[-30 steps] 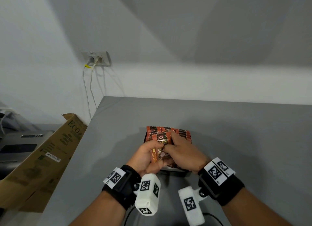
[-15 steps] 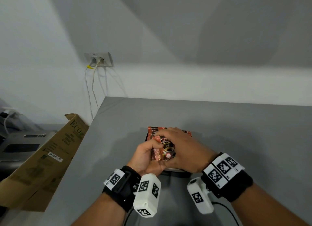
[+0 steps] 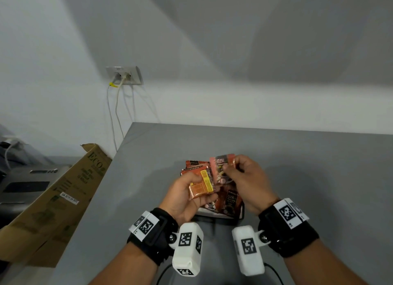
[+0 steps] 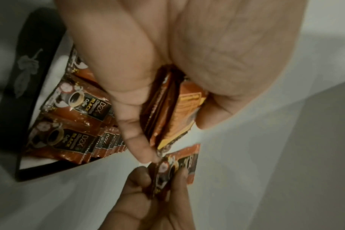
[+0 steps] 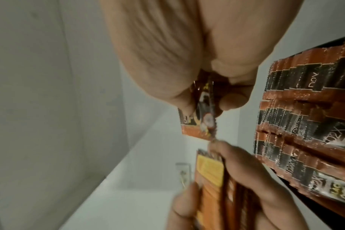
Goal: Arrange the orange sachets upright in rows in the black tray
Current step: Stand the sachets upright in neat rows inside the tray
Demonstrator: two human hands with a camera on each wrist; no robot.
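My left hand point(image 3: 187, 196) grips a small stack of orange sachets point(image 3: 202, 185) point(image 4: 173, 112) above the near end of the black tray point(image 3: 219, 217) point(image 4: 35, 65). My right hand point(image 3: 244, 178) pinches a single orange sachet point(image 3: 222, 165) point(image 5: 199, 109), lifted just right of that stack. Upright rows of sachets point(image 3: 194, 165) point(image 5: 305, 124) fill the far part of the tray. Two sachets point(image 4: 73, 118) lean face-up at its near end.
The tray stands on a grey table point(image 3: 297, 178) against a white wall. A cardboard box point(image 3: 55, 199) leans past the table's left edge. A wall socket point(image 3: 124, 75) with hanging cables is behind it. A dark cable point(image 3: 163, 274) lies near the table's front.
My right hand has pulled one sachet off the left hand's stack and lifted it up and to the right. The left hand has turned its stack so the yellow back shows.
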